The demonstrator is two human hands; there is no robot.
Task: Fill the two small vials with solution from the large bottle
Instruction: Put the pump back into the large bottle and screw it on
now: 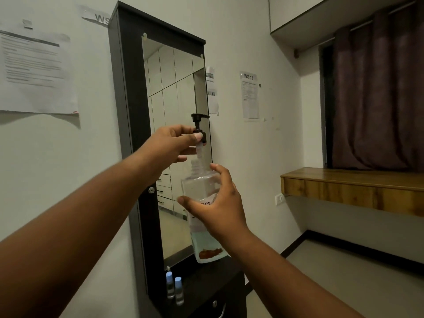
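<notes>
My right hand grips the large clear bottle around its middle and holds it up in front of the mirror. A white label and a little bluish liquid show on the bottle. My left hand pinches the collar of the black pump head, which is lifted off the bottle's threaded neck with its tube still reaching down into the opening. Two small clear vials with light-blue caps stand upright side by side on the dark cabinet top, below the bottle and to its left.
A tall mirror in a dark frame stands straight ahead above the cabinet. Paper sheets hang on the wall at left and right. A wooden shelf juts from the right wall under a dark curtain. Pale floor lies lower right.
</notes>
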